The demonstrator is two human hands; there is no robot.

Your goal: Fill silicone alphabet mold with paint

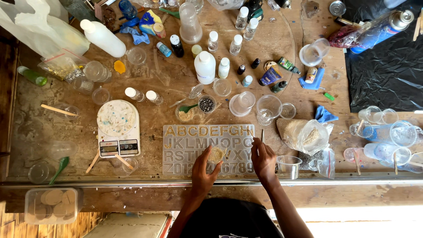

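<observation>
Partly filled letter mould (208, 149): top row gold, lower rows clear; left hand (203, 169) grasping small glitter cup (217, 154) above it, right hand (263, 159) pinching thin stick (263, 135) beside it.

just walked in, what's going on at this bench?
A person is working over a clear letter mold lying flat on a cluttered wooden workbench. The left hand holds a small clear cup of tan grains above the mold's lower rows. The right hand holds a thin stick at the mold's right edge. The top row of letters looks filled with gold; most others look unfilled. A small scale sits left of the mold, with bottles and cups all around.
</observation>
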